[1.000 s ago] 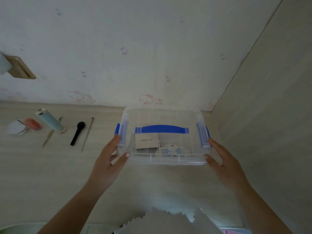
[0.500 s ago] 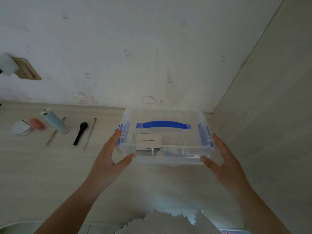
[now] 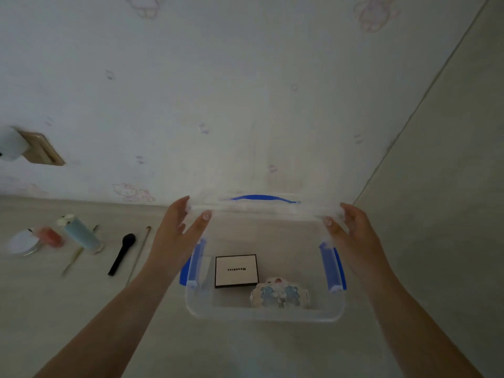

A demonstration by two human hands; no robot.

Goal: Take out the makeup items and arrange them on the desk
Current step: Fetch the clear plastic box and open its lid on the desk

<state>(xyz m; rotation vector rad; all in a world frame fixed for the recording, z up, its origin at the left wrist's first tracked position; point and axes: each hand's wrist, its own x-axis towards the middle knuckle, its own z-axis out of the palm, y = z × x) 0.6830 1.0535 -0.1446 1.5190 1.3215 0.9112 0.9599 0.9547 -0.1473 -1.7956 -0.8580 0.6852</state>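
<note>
One pale desk (image 3: 81, 309), papered wall (image 3: 245, 91)

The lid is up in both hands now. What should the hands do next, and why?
Probably set the clear lid down on the desk, out of the way. Both the left hand and the right hand are holding it, so neither is free to reach into the open box, where a white square case and a blue patterned item still lie.
</note>
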